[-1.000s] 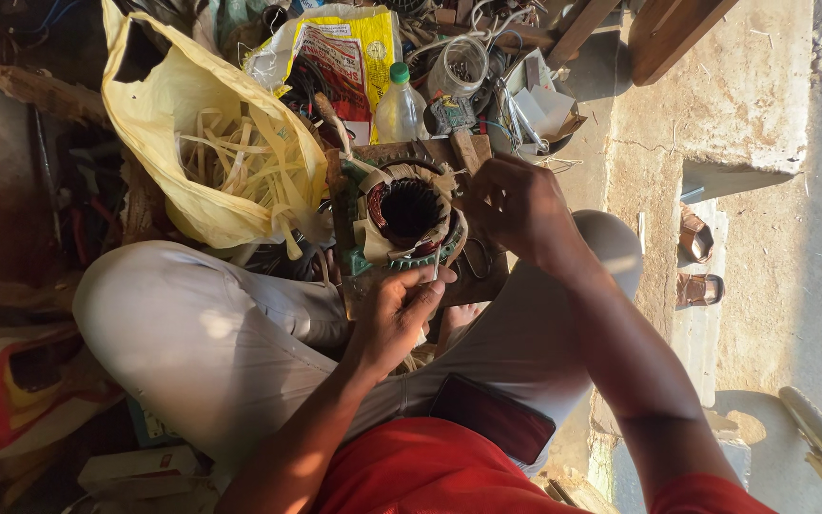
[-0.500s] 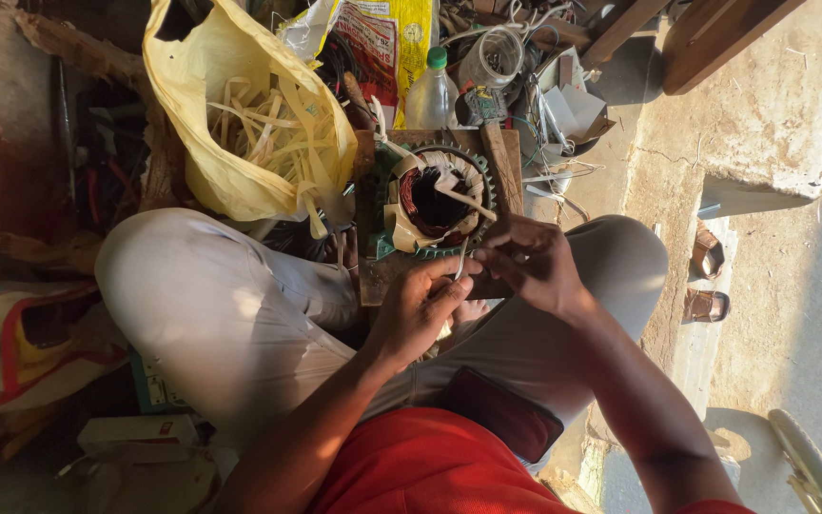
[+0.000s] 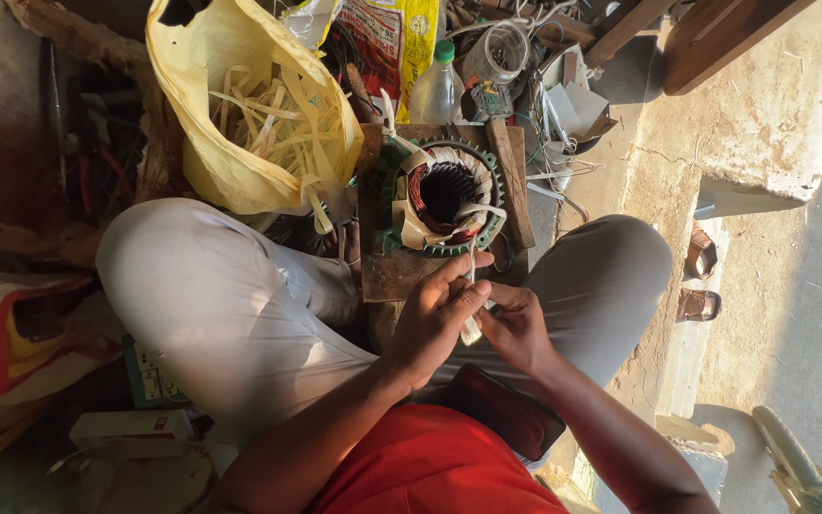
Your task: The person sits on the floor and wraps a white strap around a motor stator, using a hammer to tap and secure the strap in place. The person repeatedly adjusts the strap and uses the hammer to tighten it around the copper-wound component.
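Observation:
I sit cross-legged on the floor. A round motor stator [image 3: 446, 195] with a green toothed rim, dark core and white insulation strips rests on a wooden board [image 3: 394, 271] in front of my knees. Just below it, my left hand [image 3: 433, 319] and my right hand [image 3: 516, 326] meet over a thin white strip [image 3: 471, 328] that runs from the stator's near edge into my fingers. Both hands pinch this strip between them. A hammer [image 3: 504, 162] lies along the board's right side.
A yellow plastic bag [image 3: 240, 124] full of pale strips lies to the left of the stator. A plastic bottle [image 3: 435, 86], a printed sack [image 3: 387, 38], wire and scrap crowd the back. A concrete ledge [image 3: 753, 124] and sandals [image 3: 699, 276] are on the right.
My right hand has come down from the stator's right rim to meet my left hand below it. Both now hold the white strip. The view has shifted closer.

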